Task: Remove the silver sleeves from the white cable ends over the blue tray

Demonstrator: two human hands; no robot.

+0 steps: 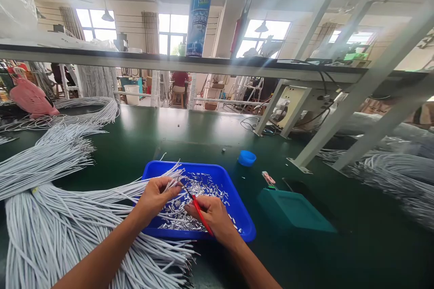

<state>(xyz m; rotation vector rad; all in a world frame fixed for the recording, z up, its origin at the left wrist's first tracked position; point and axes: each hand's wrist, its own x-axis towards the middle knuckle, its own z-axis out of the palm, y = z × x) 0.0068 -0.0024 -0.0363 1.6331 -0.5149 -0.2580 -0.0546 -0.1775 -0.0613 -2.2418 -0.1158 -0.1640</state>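
Observation:
A blue tray (pixel 237 203) holds many small silvery metal pieces (pixel 203 185). Above its left half, my left hand (pixel 158 195) is closed on the ends of some white wires (pixel 125 189), which run in from a large bundle at the left. My right hand (pixel 213 216) grips a red-handled tool (pixel 202 217) over the tray. The tool's dark tip reaches the wire ends at my left fingertips; exactly what it touches is too small to tell.
Thick white wire bundles (pixel 44 226) cover the left of the green table (pixel 142 131). Right of the tray are a small blue bowl (pixel 247 158), a green box (pixel 294 210) and white metal supports (pixel 339 113). A shelf with a blue spray can (pixel 199 20) crosses behind.

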